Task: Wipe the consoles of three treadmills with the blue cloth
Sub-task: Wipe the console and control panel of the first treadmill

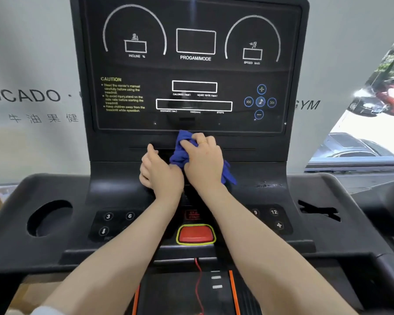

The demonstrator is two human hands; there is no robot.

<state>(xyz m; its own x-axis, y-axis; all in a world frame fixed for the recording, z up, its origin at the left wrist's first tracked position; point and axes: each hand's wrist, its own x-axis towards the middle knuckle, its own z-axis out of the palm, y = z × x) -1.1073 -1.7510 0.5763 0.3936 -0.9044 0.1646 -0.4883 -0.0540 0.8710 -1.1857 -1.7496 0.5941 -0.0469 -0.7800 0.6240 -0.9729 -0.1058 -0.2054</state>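
A black treadmill console (127, 71) fills the view, its dark display panel marked with incline, program and speed windows. Just below the panel's lower edge, the blue cloth (182, 151) is bunched up against the console's ledge. My right hand (203, 160) grips the cloth from above, fingers curled over it, and a tail of cloth hangs out to the right of that wrist. My left hand (157, 171) lies beside it on the left with curled fingers at the cloth's edge; whether it holds the cloth is hidden.
Lower on the console sit number keys (118, 216), a red stop button (195, 234) with a red cord, and a round cup holder (48, 218) at left. A grey wall with lettering stands behind, a window (362, 133) at right. The belt lies below.
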